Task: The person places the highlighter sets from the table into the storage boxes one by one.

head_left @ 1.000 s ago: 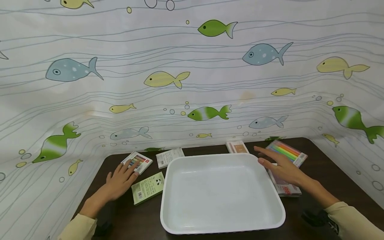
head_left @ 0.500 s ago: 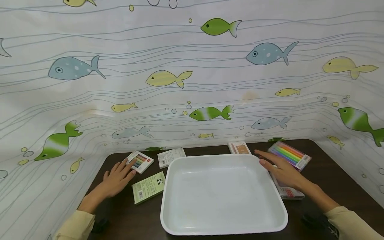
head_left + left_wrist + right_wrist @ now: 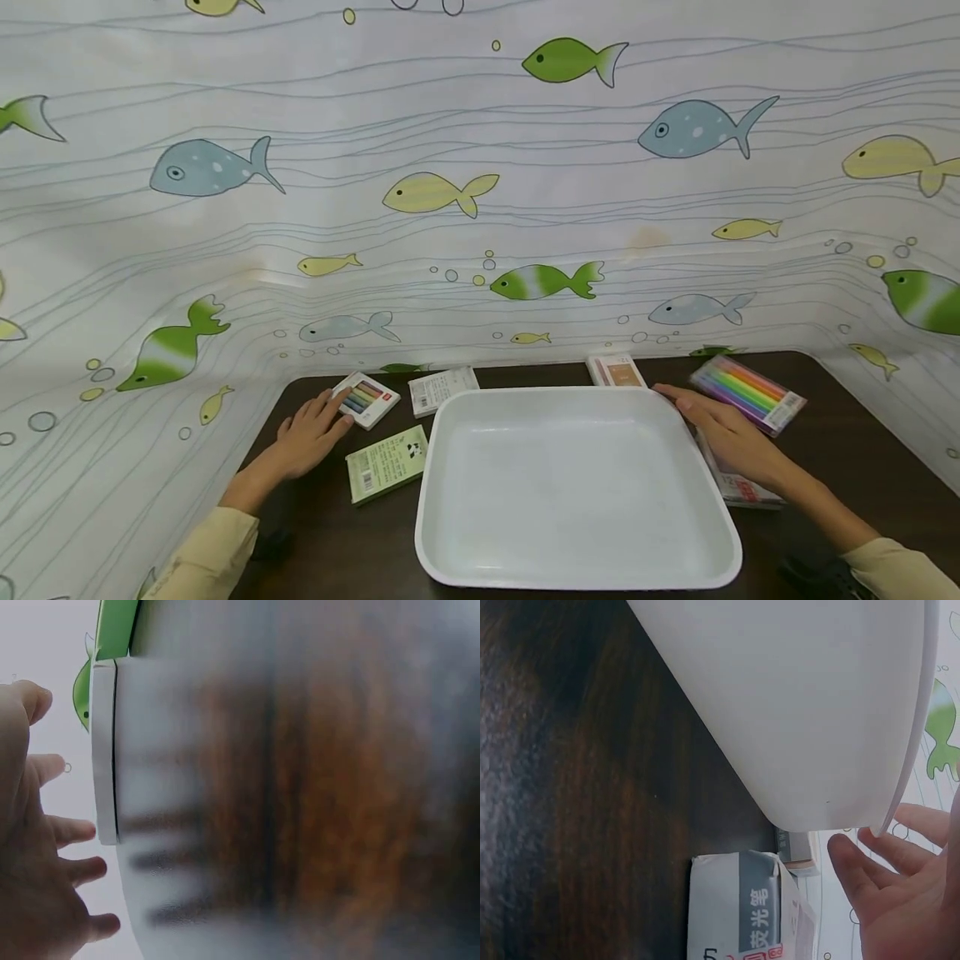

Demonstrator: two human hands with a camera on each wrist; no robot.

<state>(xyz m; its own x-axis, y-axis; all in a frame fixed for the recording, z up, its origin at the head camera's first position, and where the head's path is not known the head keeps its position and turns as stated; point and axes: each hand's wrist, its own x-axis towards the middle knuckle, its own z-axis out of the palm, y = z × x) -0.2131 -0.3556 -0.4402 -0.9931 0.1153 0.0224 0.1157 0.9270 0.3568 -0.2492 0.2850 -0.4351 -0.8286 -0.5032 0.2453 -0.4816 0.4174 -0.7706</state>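
My left hand (image 3: 307, 435), fingers spread, hovers beside the white box of coloured sticks (image 3: 367, 400) at the table's far left. In the left wrist view its fingertips come close to the white box's side (image 3: 105, 750); whether they touch is unclear. My right hand (image 3: 723, 429) is at the far right corner of the white tray (image 3: 577, 583). Its extended fingers meet the tray's rim in the right wrist view, thumb outside the wall. Below the right hand lies a highlighter box (image 3: 727, 900), partly hidden by hand and tray in the head view.
A green panda box (image 3: 386, 465) lies left of the tray, a white box with printed text (image 3: 444, 390) behind it. Past the tray's far edge shows a white and orange box (image 3: 617, 370). A rainbow-coloured pack (image 3: 750, 392) lies at right. A fish-print curtain (image 3: 450, 283) encloses the dark table.
The head view has turned slightly left, so everything shifts right. My left hand has drawn back off the box of coloured sticks. My right hand has settled lower against the tray's corner.
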